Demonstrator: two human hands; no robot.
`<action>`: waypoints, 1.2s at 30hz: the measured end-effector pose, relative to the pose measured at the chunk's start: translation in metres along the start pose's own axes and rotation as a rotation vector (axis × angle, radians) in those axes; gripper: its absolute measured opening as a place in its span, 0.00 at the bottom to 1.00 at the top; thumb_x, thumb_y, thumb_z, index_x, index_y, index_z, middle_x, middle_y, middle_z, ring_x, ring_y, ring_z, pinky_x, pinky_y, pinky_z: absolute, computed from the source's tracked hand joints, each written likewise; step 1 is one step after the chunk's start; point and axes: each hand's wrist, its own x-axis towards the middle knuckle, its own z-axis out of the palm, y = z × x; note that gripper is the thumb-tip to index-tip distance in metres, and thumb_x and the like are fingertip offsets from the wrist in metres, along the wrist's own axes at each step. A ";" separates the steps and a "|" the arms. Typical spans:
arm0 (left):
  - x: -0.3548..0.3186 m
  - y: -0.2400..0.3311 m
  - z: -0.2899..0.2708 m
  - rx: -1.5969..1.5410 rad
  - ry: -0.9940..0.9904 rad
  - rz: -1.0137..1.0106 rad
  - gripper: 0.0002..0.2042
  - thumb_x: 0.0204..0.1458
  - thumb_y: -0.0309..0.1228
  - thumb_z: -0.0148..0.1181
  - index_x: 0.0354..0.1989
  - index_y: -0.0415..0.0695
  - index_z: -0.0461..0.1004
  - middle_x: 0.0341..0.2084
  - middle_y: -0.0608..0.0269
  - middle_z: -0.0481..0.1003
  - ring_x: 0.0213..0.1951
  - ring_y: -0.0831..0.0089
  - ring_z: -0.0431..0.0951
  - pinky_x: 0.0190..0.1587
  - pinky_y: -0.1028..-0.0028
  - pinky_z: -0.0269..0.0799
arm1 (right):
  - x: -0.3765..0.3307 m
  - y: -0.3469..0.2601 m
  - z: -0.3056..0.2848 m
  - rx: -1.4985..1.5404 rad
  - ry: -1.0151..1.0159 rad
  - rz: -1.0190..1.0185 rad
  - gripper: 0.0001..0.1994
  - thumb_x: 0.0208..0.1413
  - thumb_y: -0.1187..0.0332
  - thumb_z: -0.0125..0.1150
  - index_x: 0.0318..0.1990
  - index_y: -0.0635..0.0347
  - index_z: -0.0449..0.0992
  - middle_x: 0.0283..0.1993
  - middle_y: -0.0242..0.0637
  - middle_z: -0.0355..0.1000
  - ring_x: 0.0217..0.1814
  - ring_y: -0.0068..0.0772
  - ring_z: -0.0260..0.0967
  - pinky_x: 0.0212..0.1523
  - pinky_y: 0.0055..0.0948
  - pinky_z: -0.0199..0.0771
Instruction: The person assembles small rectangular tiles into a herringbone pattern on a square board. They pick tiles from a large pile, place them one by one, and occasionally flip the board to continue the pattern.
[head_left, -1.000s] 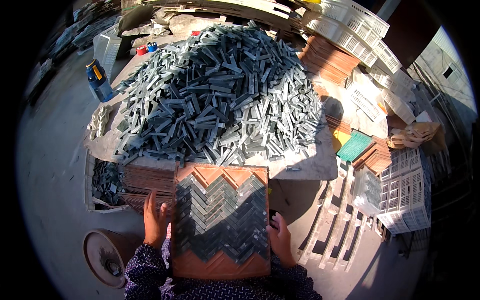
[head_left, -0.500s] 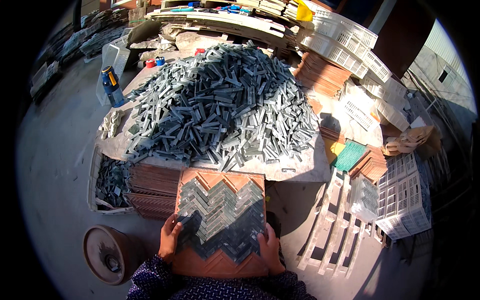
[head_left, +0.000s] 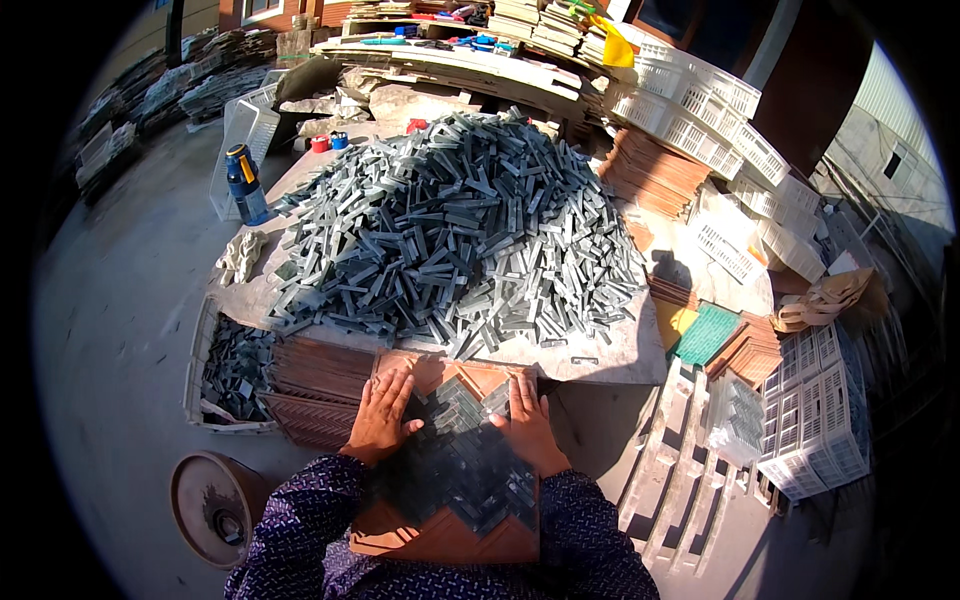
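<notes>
An orange-brown moulded tray (head_left: 400,535) rests in front of me, filled with dark grey-green stone strips (head_left: 460,460) in a herringbone pattern. My left hand (head_left: 382,412) lies flat on the upper left of the pattern, fingers stretched toward the tray's far edge. On the upper right, my right hand (head_left: 528,425) lies with its fingers extended over the strips. Neither hand grips anything. Both hands cover parts of the strips, and my shadow darkens most of the pattern. Just beyond the tray, a large pile of loose stone strips (head_left: 440,230) covers the table (head_left: 620,350).
Left of the tray are stacked orange-brown trays (head_left: 315,375) and a crate of stone pieces (head_left: 235,365). A round tub (head_left: 205,510) stands lower left, a blue bottle (head_left: 246,185) on the table's left. To the right lie a wooden pallet (head_left: 665,470) and white crates (head_left: 815,420).
Both hands have left the tray's side edges and moved up onto the strips, fingers now spread flat over the far part. The view has shifted slightly.
</notes>
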 end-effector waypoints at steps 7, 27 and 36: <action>-0.006 -0.005 0.015 0.117 -0.007 0.047 0.36 0.54 0.56 0.43 0.66 0.43 0.52 0.66 0.60 0.53 0.67 0.67 0.49 0.68 0.54 0.32 | 0.056 -0.013 0.005 -0.051 0.144 -0.207 0.22 0.52 0.69 0.54 0.56 0.58 0.67 0.65 0.46 0.55 0.62 0.51 0.57 0.59 0.48 0.56; -0.026 0.016 0.004 0.059 -0.051 0.071 0.33 0.52 0.46 0.54 0.64 0.41 0.56 0.63 0.55 0.58 0.66 0.64 0.54 0.66 0.56 0.42 | 0.150 -0.020 -0.032 0.443 0.318 -0.185 0.14 0.46 0.79 0.60 0.43 0.64 0.70 0.33 0.37 0.73 0.31 0.24 0.71 0.34 0.23 0.71; -0.019 0.019 0.002 0.068 -0.141 0.083 0.35 0.52 0.49 0.52 0.65 0.41 0.53 0.65 0.57 0.53 0.67 0.64 0.50 0.67 0.56 0.39 | 0.135 0.039 -0.049 0.698 0.531 0.165 0.27 0.53 0.67 0.61 0.59 0.67 0.61 0.54 0.47 0.66 0.50 0.33 0.69 0.47 0.29 0.70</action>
